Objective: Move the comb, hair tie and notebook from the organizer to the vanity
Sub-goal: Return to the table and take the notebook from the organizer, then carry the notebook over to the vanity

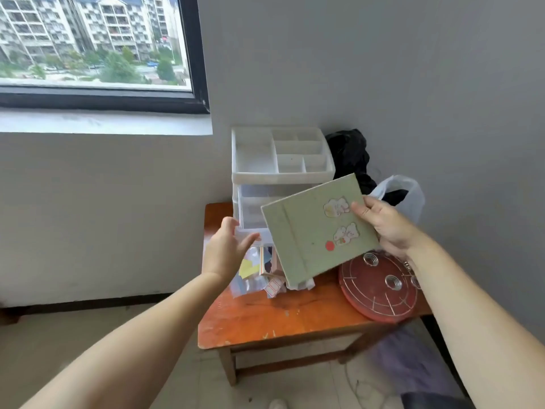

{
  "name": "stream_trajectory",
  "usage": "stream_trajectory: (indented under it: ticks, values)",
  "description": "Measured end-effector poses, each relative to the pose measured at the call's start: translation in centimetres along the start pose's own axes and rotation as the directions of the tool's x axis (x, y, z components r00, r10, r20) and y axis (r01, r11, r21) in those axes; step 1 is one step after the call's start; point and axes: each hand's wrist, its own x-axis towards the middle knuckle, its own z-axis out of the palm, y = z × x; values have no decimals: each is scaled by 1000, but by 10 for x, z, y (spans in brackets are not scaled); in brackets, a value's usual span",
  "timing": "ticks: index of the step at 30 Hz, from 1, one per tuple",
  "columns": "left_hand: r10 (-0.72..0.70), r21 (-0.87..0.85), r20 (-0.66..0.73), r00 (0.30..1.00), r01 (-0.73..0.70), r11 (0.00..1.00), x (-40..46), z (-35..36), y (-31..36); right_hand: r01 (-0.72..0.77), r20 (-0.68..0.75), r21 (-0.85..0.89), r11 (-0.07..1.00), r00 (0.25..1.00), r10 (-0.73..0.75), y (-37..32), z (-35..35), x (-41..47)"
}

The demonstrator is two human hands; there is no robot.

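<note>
Green notebook (317,231) pinched at its right edge by right hand (386,224) — thumb on cover, fingers curled behind, held in air in front of white organizer (280,172), clear of orange table (280,317). Long axis tilted, spine end dipping low-left twd left hand (228,246) (fingers spread, gripping nothing, at the drawer front). Vanity not in view. Comb, hair tie not seen — prob. elsewhere.

- Left hand (225,249) reaches forward on an outstretched bare arm, fingers spread and empty.
- Right hand (386,224), well apart, grips the notebook (318,231), thumb on top.
</note>
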Motion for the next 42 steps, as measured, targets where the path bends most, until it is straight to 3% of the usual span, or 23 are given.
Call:
stream_trajectory:
  ticks: [3,7,11,14,19,22,24,26,28,30,32,34,35,37,39,42]
  values:
    - [-8,4,-11,1000,8,1000,17,-4,7,-35,129,-402,915,987,94,12,14,3]
    - [30,120,-17,999,-28,992,41,-5,11,5,104,-602,799,992,72,24,31,35]
    - [31,238,-67,997,-14,971,69,-3,18,27,117,-587,809,992,52,25,27,73]
    - [-53,261,-133,990,87,961,91,-2,24,51,146,-582,812,988,42,24,22,99]
    - [-127,175,-114,985,146,974,110,1,20,6,191,-432,902,978,85,24,18,121]
    - [-219,2,-65,974,220,976,99,-8,-3,25,296,-392,919,950,101,19,31,131]
    - [-421,-304,-55,905,386,871,79,-22,-26,69,384,-378,923,919,89,15,55,136]
    - [-626,-584,-8,780,504,636,46,-39,-53,111,423,-320,941,906,37,15,89,140]
    - [-742,-671,-12,670,545,503,-9,-58,-80,82,454,-215,973,891,25,22,141,140]
    - [-787,-718,25,617,559,415,-69,-69,-94,-57,477,-111,992,873,104,35,198,126]
    - [-775,-854,84,626,447,268,-118,-81,-98,-246,545,-37,969,807,225,52,251,98]
    - [-785,-979,43,618,182,89,-156,-100,-93,-362,655,-59,931,690,309,70,293,59]
    - [-815,-997,-21,579,44,57,-177,-111,-92,-384,709,-100,918,620,336,78,311,37]
    - [-883,-984,-167,439,-135,119,-227,-136,-92,-383,792,-199,902,479,378,93,344,-10]
    - [-911,-954,-283,299,-188,235,-291,-157,-94,-374,842,-299,878,330,427,106,377,-58]
    - [-915,-920,-365,173,-216,327,-407,-184,-92,-285,865,-433,855,138,483,118,429,-137]
